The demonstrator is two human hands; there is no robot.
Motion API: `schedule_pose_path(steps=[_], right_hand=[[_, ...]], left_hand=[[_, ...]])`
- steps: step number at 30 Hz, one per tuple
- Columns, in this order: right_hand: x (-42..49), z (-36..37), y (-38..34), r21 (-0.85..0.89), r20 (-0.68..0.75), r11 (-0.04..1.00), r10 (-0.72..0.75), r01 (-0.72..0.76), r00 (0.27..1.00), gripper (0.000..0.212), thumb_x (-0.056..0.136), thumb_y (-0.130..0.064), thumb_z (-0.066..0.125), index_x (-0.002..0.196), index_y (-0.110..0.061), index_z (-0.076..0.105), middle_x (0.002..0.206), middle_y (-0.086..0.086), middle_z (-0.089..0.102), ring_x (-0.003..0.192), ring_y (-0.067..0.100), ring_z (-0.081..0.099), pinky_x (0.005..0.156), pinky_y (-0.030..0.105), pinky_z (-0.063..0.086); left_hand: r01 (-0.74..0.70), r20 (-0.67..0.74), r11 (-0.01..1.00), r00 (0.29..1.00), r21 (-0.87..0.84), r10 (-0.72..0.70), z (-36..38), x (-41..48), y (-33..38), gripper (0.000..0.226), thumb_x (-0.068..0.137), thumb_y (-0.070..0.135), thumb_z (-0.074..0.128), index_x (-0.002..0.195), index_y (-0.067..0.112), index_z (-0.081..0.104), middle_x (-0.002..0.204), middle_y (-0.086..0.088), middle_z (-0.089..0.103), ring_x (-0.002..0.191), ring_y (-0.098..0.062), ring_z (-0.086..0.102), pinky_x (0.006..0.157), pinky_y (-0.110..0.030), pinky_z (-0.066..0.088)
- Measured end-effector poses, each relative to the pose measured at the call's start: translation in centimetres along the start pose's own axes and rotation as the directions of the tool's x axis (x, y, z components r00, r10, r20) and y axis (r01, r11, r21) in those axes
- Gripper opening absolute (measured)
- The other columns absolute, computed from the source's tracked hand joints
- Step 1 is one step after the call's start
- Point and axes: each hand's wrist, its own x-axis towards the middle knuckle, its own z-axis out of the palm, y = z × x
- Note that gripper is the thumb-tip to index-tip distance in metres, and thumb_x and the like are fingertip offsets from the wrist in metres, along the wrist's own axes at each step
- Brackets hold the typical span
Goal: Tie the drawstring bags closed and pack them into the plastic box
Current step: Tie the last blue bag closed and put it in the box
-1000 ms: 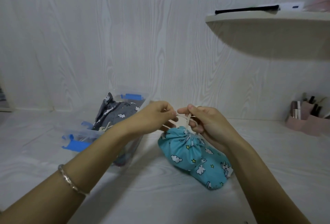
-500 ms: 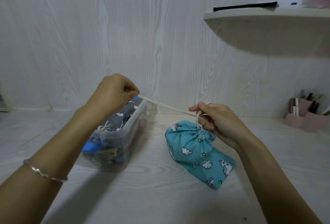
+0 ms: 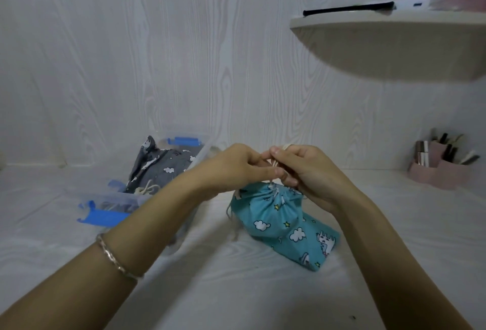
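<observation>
A turquoise drawstring bag (image 3: 284, 222) with clouds and stars lies on the white table, its gathered mouth pointing up and back. Just above that mouth my left hand (image 3: 236, 165) and my right hand (image 3: 302, 166) meet, each pinching the cream drawstring (image 3: 275, 164). Another cord end (image 3: 232, 220) hangs loose down the bag's left side. To the left stands the clear plastic box (image 3: 202, 155) with blue clips. Inside it lies a grey drawstring bag (image 3: 163, 165) with white clouds, cord tied.
A curved white shelf (image 3: 389, 40) juts out at the upper right, above hand height. A pink organiser (image 3: 441, 174) with small items stands at the far right against the wall. The wall closes off the back of the table.
My left hand, which had pulled the cord out to the upper left, has come back to meet my right hand over the bag's mouth. The taut cord is slack and short again.
</observation>
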Motion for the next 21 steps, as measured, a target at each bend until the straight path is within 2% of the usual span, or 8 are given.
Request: schedule_pose_path(steps=[3,5,7,10,13,15,17,21], right_hand=[[-0.1,-0.3,-0.4,0.068,0.048,0.996,0.049,-0.052,0.998,0.013,0.091,-0.007,0.061,0.102,-0.001,0.060,0.066,0.005,0.057,0.056,0.010,0.050,0.052,0.017,0.044],[0.0,-0.3,-0.4,0.065,0.058,0.995,0.072,-0.076,0.996,0.022,0.084,0.010,0.059,0.100,-0.003,0.055,0.070,0.006,0.058,0.060,0.013,0.051,0.056,0.021,0.045],[0.1,-0.1,-0.2,-0.059,-0.010,0.996,0.061,-0.061,0.998,0.031,0.076,0.018,0.060,0.093,-0.007,0.054,0.076,0.006,0.057,0.063,0.015,0.052,0.058,0.024,0.046],[0.1,0.5,0.5,-0.307,-0.165,0.952,-0.057,0.004,0.985,0.029,0.073,0.008,0.070,0.084,-0.015,0.054,0.082,0.004,0.059,0.067,0.016,0.056,0.065,0.032,0.049],[-0.1,1.3,1.3,-0.547,-0.231,0.829,-0.283,0.117,0.931,0.025,0.072,-0.005,0.074,0.083,-0.020,0.056,0.084,-0.003,0.062,0.067,0.013,0.062,0.063,0.031,0.052],[-0.3,1.8,1.8,-0.609,-0.211,0.775,-0.363,0.168,0.907,0.017,0.074,-0.008,0.074,0.075,-0.017,0.059,0.074,-0.001,0.062,0.059,0.010,0.058,0.055,0.026,0.048],[-0.4,2.1,2.0,-0.614,-0.218,0.767,-0.390,0.185,0.895,0.017,0.077,-0.015,0.075,0.077,-0.015,0.059,0.067,0.004,0.063,0.053,0.006,0.053,0.050,0.019,0.043],[-0.3,2.2,2.0,-0.660,-0.163,0.722,-0.408,0.208,0.899,0.026,0.081,-0.003,0.064,0.095,-0.024,0.068,0.086,-0.006,0.064,0.068,0.004,0.062,0.063,0.015,0.049]], left_hand=[[0.068,-0.058,0.995,0.996,-0.070,-0.072,0.2,0.1,-0.6,0.042,0.085,0.037,0.069,0.073,-0.004,0.067,0.046,0.010,0.038,0.042,-0.004,0.033,0.042,-0.013,0.027],[0.077,-0.073,0.986,0.993,-0.150,-0.088,0.4,0.1,-0.9,0.029,0.086,0.031,0.068,0.069,0.007,0.069,0.043,0.012,0.043,0.047,-0.005,0.037,0.048,-0.015,0.031],[0.056,-0.110,0.972,0.990,-0.227,-0.082,0.6,0.1,-0.9,0.018,0.088,0.025,0.065,0.074,0.018,0.074,0.043,0.018,0.049,0.056,-0.005,0.042,0.057,-0.020,0.034],[0.027,-0.118,0.964,0.991,-0.265,-0.060,0.9,-0.1,-1.1,0.022,0.093,0.027,0.057,0.081,0.020,0.073,0.045,0.018,0.046,0.054,-0.001,0.040,0.055,-0.017,0.031],[0.057,-0.098,0.959,0.991,-0.278,-0.087,0.8,-0.1,-1.6,0.031,0.096,0.033,0.052,0.072,0.021,0.067,0.054,0.012,0.043,0.054,-0.005,0.037,0.055,-0.021,0.029],[0.089,-0.098,0.945,0.987,-0.316,-0.125,1.0,0.0,-2.0,0.032,0.096,0.031,0.051,0.068,0.020,0.064,0.055,0.010,0.044,0.055,-0.007,0.037,0.056,-0.022,0.028],[0.123,-0.047,0.872,0.985,-0.474,-0.165,1.3,0.1,-2.1,0.034,0.095,0.024,0.050,0.064,0.019,0.061,0.056,0.008,0.045,0.054,-0.008,0.035,0.055,-0.023,0.027],[0.193,0.074,0.854,0.981,-0.483,-0.180,1.0,-0.1,-2.1,0.031,0.094,0.021,0.047,0.065,0.019,0.056,0.056,0.006,0.043,0.050,-0.008,0.031,0.055,-0.025,0.023]])
